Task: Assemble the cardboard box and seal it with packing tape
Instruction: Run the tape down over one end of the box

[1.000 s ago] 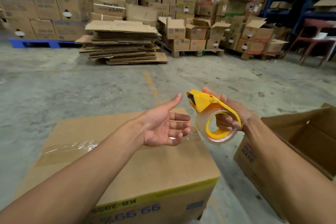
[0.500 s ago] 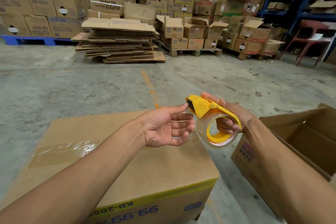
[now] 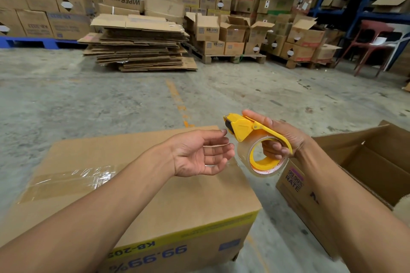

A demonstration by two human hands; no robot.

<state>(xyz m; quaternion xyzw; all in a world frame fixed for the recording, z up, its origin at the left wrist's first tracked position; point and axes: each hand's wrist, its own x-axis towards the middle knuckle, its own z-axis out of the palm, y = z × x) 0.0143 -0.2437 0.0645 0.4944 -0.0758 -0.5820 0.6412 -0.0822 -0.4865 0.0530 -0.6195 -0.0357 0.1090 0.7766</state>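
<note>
A closed cardboard box stands on the floor right below me, with a strip of clear tape across its top at the left. Above the box's far right corner my right hand grips a yellow tape dispenser loaded with a roll of clear tape. My left hand hovers palm up just left of the dispenser, fingers loosely curled and apart, fingertips almost at the roll. It holds nothing that I can make out.
An open cardboard box stands on the floor at the right. A pile of flattened cartons lies ahead on the concrete floor. Stacked boxes on pallets line the back, with red chairs at the far right.
My left hand has closed the gap to the dispenser, its thumb dropping from upright. The right hand with the dispenser has stayed nearly where it was.
</note>
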